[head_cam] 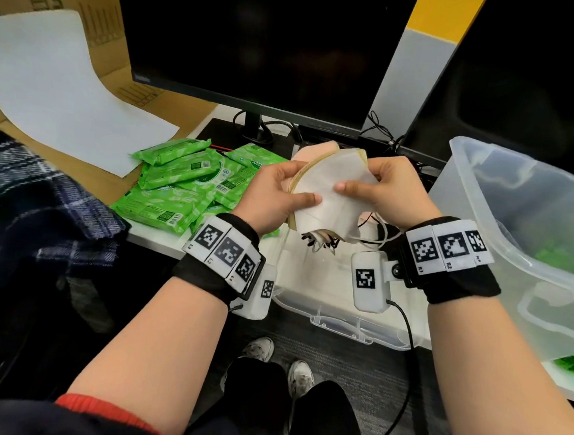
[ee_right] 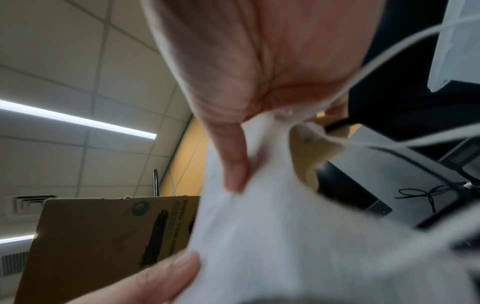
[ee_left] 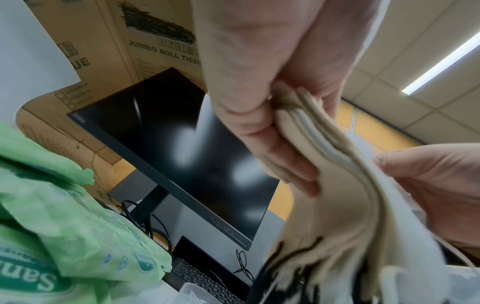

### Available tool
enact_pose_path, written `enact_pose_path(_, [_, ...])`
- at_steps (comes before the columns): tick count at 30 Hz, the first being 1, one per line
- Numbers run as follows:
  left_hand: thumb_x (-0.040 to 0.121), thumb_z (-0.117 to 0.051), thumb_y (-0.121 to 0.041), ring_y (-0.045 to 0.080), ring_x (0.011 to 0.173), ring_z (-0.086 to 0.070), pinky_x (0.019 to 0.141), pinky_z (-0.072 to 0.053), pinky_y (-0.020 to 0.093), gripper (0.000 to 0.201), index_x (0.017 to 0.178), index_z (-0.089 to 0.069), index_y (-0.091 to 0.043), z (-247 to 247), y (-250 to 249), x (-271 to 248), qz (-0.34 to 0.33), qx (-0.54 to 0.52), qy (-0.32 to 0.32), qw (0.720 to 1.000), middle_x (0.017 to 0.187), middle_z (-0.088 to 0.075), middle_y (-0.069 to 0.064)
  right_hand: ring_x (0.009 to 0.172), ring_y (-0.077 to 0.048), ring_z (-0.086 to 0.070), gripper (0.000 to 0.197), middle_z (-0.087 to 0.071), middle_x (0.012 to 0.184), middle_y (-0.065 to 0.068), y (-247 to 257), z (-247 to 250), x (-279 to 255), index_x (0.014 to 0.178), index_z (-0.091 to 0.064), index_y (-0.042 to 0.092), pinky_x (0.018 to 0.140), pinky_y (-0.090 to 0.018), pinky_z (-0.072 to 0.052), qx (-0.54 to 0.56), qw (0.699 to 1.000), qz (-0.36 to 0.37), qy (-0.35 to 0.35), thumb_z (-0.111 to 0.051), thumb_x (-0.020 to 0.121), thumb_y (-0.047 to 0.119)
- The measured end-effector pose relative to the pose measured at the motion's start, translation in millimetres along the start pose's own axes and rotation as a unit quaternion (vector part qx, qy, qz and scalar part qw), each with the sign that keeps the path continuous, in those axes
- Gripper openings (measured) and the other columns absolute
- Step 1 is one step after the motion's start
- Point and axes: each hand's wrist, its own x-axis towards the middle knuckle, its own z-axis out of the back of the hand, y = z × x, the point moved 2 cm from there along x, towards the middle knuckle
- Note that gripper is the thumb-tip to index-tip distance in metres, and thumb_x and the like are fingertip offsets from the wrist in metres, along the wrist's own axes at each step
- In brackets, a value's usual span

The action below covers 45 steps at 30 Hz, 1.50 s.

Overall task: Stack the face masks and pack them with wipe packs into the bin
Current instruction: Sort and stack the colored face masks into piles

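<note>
Desk by dark monitor: our left hand and right hand pinch the face masks above bin; wipe packs left | left wrist: fingers clamp mask edges | right wrist: thumb presses white mask.

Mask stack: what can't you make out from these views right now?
- Number of masks: head view, left hand and right hand cover the edges; left wrist view blurred.
- Bin contents: head view, cloudy wall, frame edge cuts it.
- Wipe packs count: overlapping pile.
</note>
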Motion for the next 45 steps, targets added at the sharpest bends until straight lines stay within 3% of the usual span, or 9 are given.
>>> enact_pose_path(8, [0.085,-0.048,0.005,0.015,0.082,-0.054,0.070,-0.045,0.022,0.038,0.118,-0.061,-0.011,7.1,3.6,6.0,0.056,0.019,-0.079,0.995,0.106,-0.058,0.008,0.091,-0.025,-0.060,0.030,-0.063,0.095,-0.007,2.8,25.5,3.1,0.098,-0.062,0.009,0.085,-0.046,-0.049,0.012,0.940,0.041,-0.338,-0.062,0.077,0.032])
enact_pose_path(11, [0.087,-0.048,-0.020,0.020,0.089,-0.058,0.082,-0.047,0.033,0.028,0.102,-0.068,-0.010,1.3,-4.6,4.3,0.067,-0.055,-0.089,0.992,0.108,-0.063,0.013,0.084,-0.025,-0.053,0.023,-0.060,0.091,-0.015,10.2,5.2,2.1,0.089,-0.065,0.003,0.081,-0.044,-0.045,-0.082,0.959,0.100,-0.252,-0.068,0.076,0.022])
enact_pose_path(14, [0.095,-0.032,-0.048,0.027,0.107,-0.061,0.096,-0.046,0.038,0.057,0.106,-0.067,-0.004,-4.0,-7.9,4.3,0.069,-0.124,-0.047,0.989,0.114,-0.065,0.019,0.098,-0.026,-0.055,0.018,-0.061,0.096,-0.005,13.1,-23.3,-3.2,0.091,-0.071,0.023,0.092,-0.049,-0.041,-0.135,0.983,0.114,-0.053,-0.067,0.076,0.014])
enact_pose_path(19, [0.095,-0.048,-0.014,0.014,0.060,-0.064,0.057,-0.051,0.026,0.024,0.076,-0.062,-0.012,3.2,0.2,2.8,0.052,-0.031,-0.075,0.995,0.067,-0.067,0.001,0.094,-0.010,-0.051,0.038,-0.053,0.092,0.002,18.4,-21.0,-14.2,0.087,-0.065,0.037,0.091,-0.029,-0.041,-0.037,0.994,0.028,0.103,-0.039,0.064,0.021])
enact_pose_path(24, [0.095,-0.046,-0.009,0.008,0.064,-0.063,0.066,-0.052,0.023,0.019,0.085,-0.062,-0.010,2.7,-1.2,1.2,0.027,0.012,-0.056,0.998,0.071,-0.067,-0.005,0.096,-0.021,-0.054,0.033,-0.053,0.094,-0.001,4.3,-10.4,-3.3,0.114,-0.058,0.024,0.089,-0.040,-0.047,-0.009,0.999,-0.022,-0.038,-0.051,0.081,0.026])
enact_pose_path(27, [0.095,-0.046,-0.009,0.011,0.071,-0.063,0.071,-0.051,0.026,0.018,0.099,-0.061,-0.001,0.0,-5.2,0.6,0.012,0.014,-0.038,0.999,0.081,-0.064,0.002,0.085,-0.018,-0.057,0.017,-0.058,0.091,0.000,4.2,-13.0,-3.5,0.105,-0.059,0.017,0.074,-0.033,-0.050,0.015,1.000,-0.005,-0.019,-0.059,0.089,0.021])
enact_pose_path(33, [0.092,-0.051,-0.003,0.003,0.069,-0.062,0.069,-0.052,0.020,0.013,0.099,-0.061,-0.007,-1.8,-10.4,-3.5,-0.021,0.013,-0.015,1.000,0.084,-0.064,0.000,0.107,-0.029,-0.058,0.033,-0.058,0.116,-0.018,7.5,-13.4,-0.7,0.115,-0.058,0.008,0.091,-0.044,-0.049,0.009,1.000,-0.004,0.006,-0.053,0.090,0.029])
enact_pose_path(39, [0.083,-0.047,0.004,0.009,0.089,-0.056,0.075,-0.051,0.018,0.042,0.121,-0.045,-0.014,-4.0,-16.9,-4.8,-0.050,-0.056,0.020,0.997,0.102,-0.058,0.000,0.100,-0.013,-0.055,0.048,-0.052,0.111,0.000,7.4,-20.4,-2.9,0.128,-0.028,0.011,0.083,-0.023,-0.051,0.187,0.982,-0.012,0.022,-0.056,0.089,0.005])
enact_pose_path(45, [0.095,-0.040,-0.004,0.013,0.090,-0.055,0.079,-0.046,0.022,0.051,0.142,-0.027,-0.018,-4.1,-12.1,-2.8,-0.007,-0.104,-0.108,0.989,0.097,-0.056,0.002,0.107,-0.028,-0.059,0.058,-0.057,0.118,-0.020,8.2,-18.0,0.9,0.128,-0.039,-0.008,0.089,-0.031,-0.052,0.305,0.951,0.000,-0.051,-0.059,0.075,0.007])
